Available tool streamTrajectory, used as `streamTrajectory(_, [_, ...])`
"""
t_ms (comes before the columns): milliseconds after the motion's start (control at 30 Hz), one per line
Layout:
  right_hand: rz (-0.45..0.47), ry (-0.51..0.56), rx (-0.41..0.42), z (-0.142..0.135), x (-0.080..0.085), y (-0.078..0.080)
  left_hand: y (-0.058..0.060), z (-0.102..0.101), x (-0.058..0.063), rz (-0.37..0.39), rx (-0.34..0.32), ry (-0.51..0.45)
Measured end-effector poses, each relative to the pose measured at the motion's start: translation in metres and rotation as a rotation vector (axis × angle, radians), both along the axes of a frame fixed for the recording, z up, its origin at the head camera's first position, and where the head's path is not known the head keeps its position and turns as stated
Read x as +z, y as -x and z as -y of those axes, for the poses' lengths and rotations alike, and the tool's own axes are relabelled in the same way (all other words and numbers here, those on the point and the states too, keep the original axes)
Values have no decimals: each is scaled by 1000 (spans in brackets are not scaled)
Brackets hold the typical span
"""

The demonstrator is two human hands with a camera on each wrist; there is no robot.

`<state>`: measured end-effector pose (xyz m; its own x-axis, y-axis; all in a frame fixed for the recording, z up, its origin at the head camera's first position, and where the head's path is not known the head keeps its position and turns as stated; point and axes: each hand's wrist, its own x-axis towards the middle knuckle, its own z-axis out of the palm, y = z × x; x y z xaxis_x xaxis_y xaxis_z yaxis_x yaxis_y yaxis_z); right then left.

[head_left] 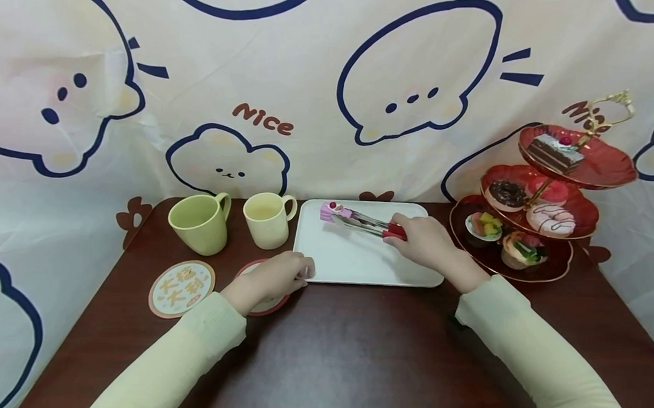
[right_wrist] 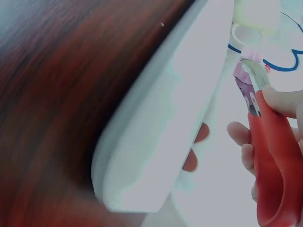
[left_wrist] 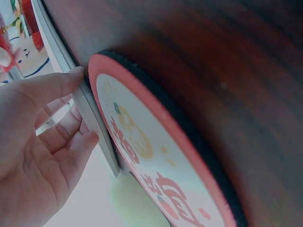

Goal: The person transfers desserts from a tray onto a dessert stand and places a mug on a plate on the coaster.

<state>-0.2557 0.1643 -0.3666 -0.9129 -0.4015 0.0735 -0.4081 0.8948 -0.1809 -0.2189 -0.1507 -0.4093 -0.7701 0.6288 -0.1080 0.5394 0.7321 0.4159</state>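
Observation:
My right hand [head_left: 424,239] grips red-handled tongs [right_wrist: 274,156]. Between the metal tips of these tongs is a small purple cake slice [head_left: 335,212] with a red berry on top. The slice is over the back left part of a white rectangular tray [head_left: 357,257]; whether it touches the surface I cannot tell. At the tray's front left corner, my left hand [head_left: 281,273] holds the rim between thumb and fingers [left_wrist: 71,156]. Partly under that wrist lies a round, red-rimmed coaster [left_wrist: 156,142].
A green mug [head_left: 199,225] and a cream mug [head_left: 267,222] stand left of the tray. Nearer the front left lies another round coaster [head_left: 181,289]. On the right rises a red tiered stand [head_left: 610,161] with cake, doughnuts and tarts. A patterned cloth [head_left: 310,77] hangs behind.

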Motion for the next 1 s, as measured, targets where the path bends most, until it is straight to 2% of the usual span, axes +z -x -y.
streamTrajectory(300, [-47, 7, 1, -33, 14, -30, -8, -1, 0, -26, -24, -20])
streamTrajectory(533, [-55, 17, -7, -56, 32, -47, -8, -1, 2, -34, -28, -31])
streamTrajectory(1000, [-96, 19, -71, -98, 59, -74, -4, 0, 2, 30, 17, -47])
